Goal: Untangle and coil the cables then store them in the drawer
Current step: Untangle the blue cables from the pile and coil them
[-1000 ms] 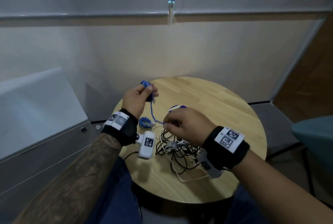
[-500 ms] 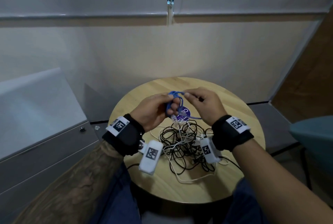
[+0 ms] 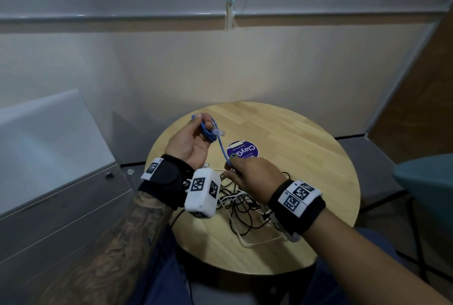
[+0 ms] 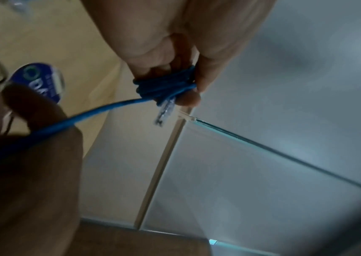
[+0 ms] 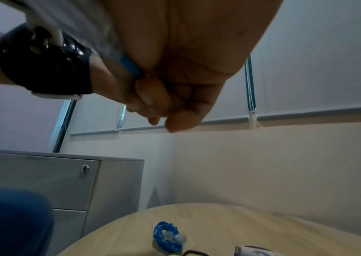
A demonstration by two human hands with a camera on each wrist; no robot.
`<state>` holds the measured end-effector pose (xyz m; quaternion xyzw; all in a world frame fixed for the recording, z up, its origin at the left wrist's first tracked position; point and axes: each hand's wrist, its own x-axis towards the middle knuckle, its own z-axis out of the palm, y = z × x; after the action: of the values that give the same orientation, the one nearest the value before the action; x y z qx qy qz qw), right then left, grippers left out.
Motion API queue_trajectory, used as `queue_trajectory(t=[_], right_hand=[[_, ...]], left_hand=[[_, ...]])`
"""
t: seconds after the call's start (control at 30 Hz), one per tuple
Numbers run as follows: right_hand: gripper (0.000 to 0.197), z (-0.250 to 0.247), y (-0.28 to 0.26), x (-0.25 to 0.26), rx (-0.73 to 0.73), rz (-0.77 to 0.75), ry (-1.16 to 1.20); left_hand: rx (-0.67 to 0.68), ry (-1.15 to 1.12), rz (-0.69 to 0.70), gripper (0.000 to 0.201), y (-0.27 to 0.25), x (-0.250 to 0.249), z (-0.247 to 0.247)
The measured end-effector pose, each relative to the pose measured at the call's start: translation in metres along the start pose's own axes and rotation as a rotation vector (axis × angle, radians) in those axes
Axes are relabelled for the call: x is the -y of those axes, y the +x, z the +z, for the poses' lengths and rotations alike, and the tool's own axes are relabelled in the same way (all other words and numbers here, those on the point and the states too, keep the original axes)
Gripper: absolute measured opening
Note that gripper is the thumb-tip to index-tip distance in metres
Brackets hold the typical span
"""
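My left hand [image 3: 193, 140] is raised over the round wooden table [image 3: 306, 157] and holds a blue network cable [image 3: 208, 132] wound in loops round its fingers [image 4: 193, 83], its clear plug [image 4: 164, 112] sticking out. A free length of the blue cable [image 4: 83, 117] runs down to my right hand [image 3: 250, 177], which pinches it [image 5: 131, 66] just above a tangle of black and white cables [image 3: 240, 204] on the table. A second, coiled blue cable [image 5: 167, 237] lies on the table; the head view hides it behind my left wrist.
A grey drawer cabinet [image 3: 61, 206] with a round lock [image 3: 109, 175] stands left of the table, its drawers closed. A round purple sticker [image 3: 242, 151] lies on the tabletop. A teal chair [image 3: 426, 177] is at the right. White walls close in behind.
My hands were together half a second ago. The left one has since lifted up and left with the coil, and the right has dropped toward the tangle, stretching the blue cable between them.
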<state>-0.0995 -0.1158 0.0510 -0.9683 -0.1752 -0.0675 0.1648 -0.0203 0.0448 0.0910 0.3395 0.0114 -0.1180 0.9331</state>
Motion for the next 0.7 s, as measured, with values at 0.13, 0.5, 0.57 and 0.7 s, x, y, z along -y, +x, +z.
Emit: queue_trajectory(t=[0.13, 0.5, 0.57, 0.7], right_hand=[[0.034, -0.005, -0.003, -0.006, 0.032, 0.043, 0.048], [0.026, -0.01, 0.012, -0.018, -0.1, 0.385, 1.348], [0.023, -0.007, 0.014, -0.023, -0.068, 0.38, 1.33], [0.039, 0.005, 0.02, -0.044, 0.018, 0.384, 1.258]], left_hand=[[0.018, 0.119, -0.019, 0.026, 0.001, -0.008, 0.003], [0.169, 0.435, -0.203, 0.038, -0.008, 0.029, -0.006], [0.19, 0.436, -0.233, 0.039, -0.004, 0.037, -0.01], [0.23, 0.415, -0.309, 0.039, 0.006, 0.05, -0.023]])
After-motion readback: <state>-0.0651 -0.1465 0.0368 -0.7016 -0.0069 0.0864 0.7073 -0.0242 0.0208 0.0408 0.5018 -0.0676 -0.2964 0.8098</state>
